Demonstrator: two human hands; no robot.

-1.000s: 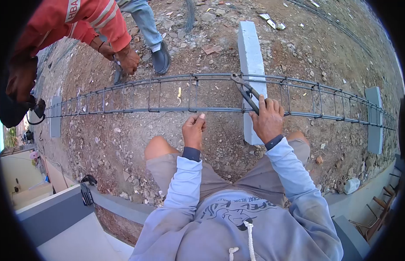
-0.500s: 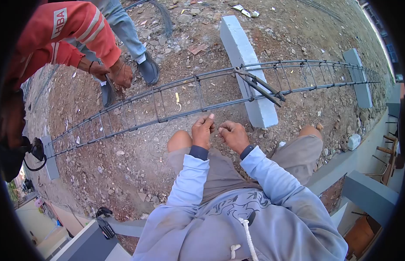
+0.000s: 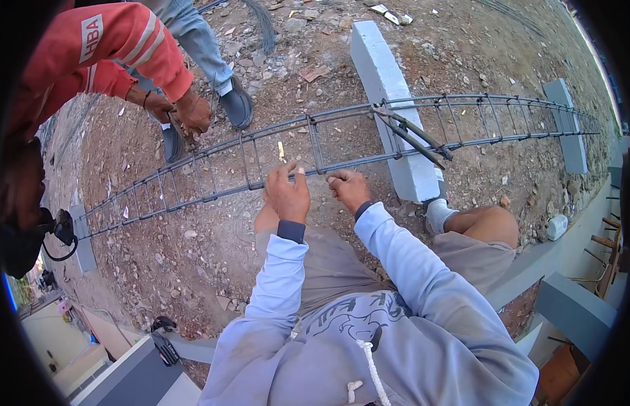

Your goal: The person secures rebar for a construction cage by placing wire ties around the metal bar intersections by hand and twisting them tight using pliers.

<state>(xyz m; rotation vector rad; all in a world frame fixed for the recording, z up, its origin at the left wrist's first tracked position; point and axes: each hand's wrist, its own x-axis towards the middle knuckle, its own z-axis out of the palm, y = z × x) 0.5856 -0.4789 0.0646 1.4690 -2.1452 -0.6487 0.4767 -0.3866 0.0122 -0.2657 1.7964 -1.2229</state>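
Note:
A long rebar cage (image 3: 227, 145) runs across the view, resting on pale blocks. My left hand (image 3: 286, 194) is at its near bar, with thumb and fingers curled together; whatever they hold is too small to make out. Just right of it, my right hand (image 3: 349, 188) is closed in a pinch below the same bar, and its contents are also too small to see. Pliers with dark handles (image 3: 413, 135) lie across the cage above the middle block (image 3: 394, 111), touched by neither hand.
At the upper left a co-worker in a red sleeve (image 3: 149, 51) bends over the cage, hands close together near it. Another block (image 3: 565, 125) supports the right end. Stones and scraps litter the ground (image 3: 193, 271). A bundle of wire (image 3: 261, 26) lies at the top.
My right hand has let go of the pliers, which now lie on the cage, and has moved left beside my left hand. Both hands have come up to the near bar. The view has turned.

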